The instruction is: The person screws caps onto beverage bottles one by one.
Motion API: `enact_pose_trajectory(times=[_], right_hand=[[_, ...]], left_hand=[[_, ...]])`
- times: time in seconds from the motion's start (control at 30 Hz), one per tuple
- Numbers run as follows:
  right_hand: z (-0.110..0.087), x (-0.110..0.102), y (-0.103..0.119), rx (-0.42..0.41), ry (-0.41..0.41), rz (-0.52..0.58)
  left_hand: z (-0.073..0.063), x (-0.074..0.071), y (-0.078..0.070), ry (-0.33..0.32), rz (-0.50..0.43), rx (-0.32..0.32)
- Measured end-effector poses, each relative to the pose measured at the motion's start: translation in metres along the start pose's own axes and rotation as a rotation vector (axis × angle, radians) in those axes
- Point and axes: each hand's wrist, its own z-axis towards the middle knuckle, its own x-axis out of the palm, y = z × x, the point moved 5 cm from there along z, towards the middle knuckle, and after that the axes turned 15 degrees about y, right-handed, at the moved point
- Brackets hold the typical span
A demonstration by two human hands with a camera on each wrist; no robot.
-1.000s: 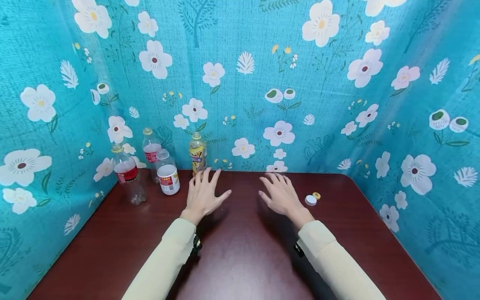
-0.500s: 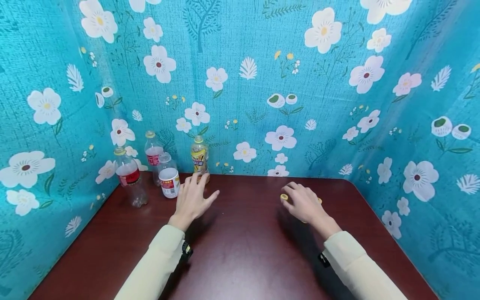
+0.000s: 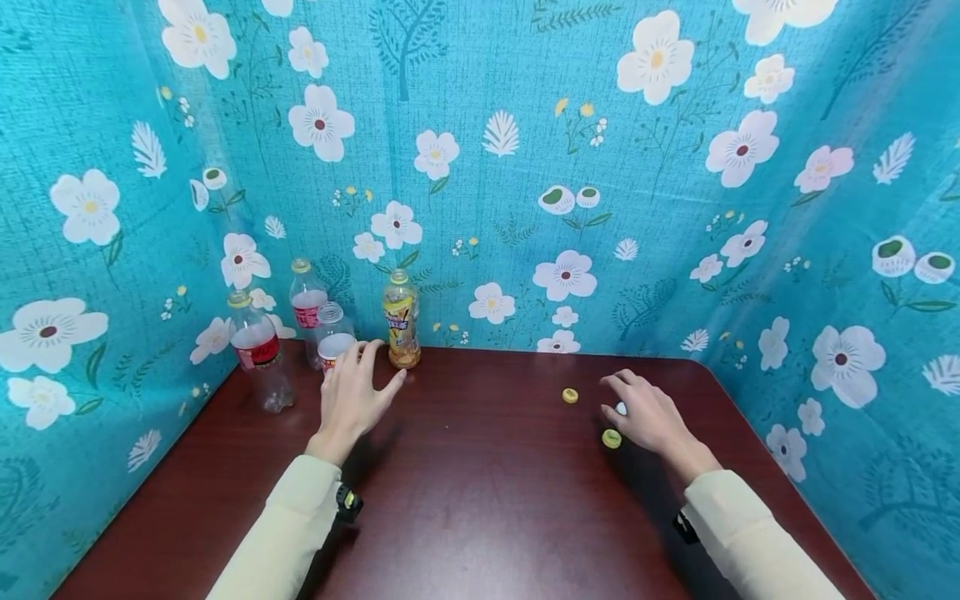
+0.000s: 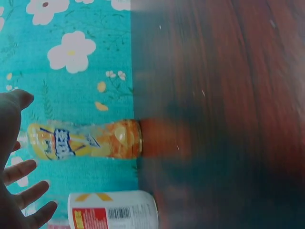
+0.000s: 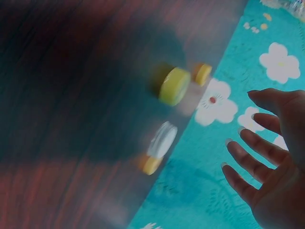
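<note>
My left hand (image 3: 351, 407) hovers with spread fingers, overlapping a clear bottle with a white label (image 3: 334, 343) in the head view. Just right of its fingertips stands an uncapped bottle with a yellow label (image 3: 402, 321), a little amber liquid at its base. In the left wrist view, nothing lies between thumb and fingers. My right hand (image 3: 651, 414) hangs over several bottle caps, fingers loosely bent and holding nothing. Under it are a white cap (image 5: 163, 140), a yellow-green cap (image 3: 612, 438) and a yellow cap (image 3: 570, 396). Another yellow cap (image 5: 151, 165), hidden in the head view, touches the white one.
Two clear bottles with red labels, a nearer one (image 3: 260, 358) and a farther one (image 3: 308, 302), stand at the table's left back. A blue flowered cloth (image 3: 480, 167) encloses the dark red table (image 3: 480, 492) at the back and sides.
My left hand has moved left, from in front of the yellow-labelled bottle to the white-labelled one. My right hand has moved right, over the caps; a yellow and a yellow-green cap now show beside it.
</note>
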Motion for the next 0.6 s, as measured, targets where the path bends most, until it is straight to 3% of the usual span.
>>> enact_pose_trajectory(times=[0.37, 0.6], right_hand=[[-0.001, 0.021, -0.043, 0.136, 0.115, 0.101], [0.001, 0.035, -0.058, 0.159, 0.162, 0.115]], left_hand=[[-0.007, -0.013, 0.027, -0.125, -0.077, -0.106], [-0.004, -0.015, 0.04, -0.16, -0.151, -0.185]])
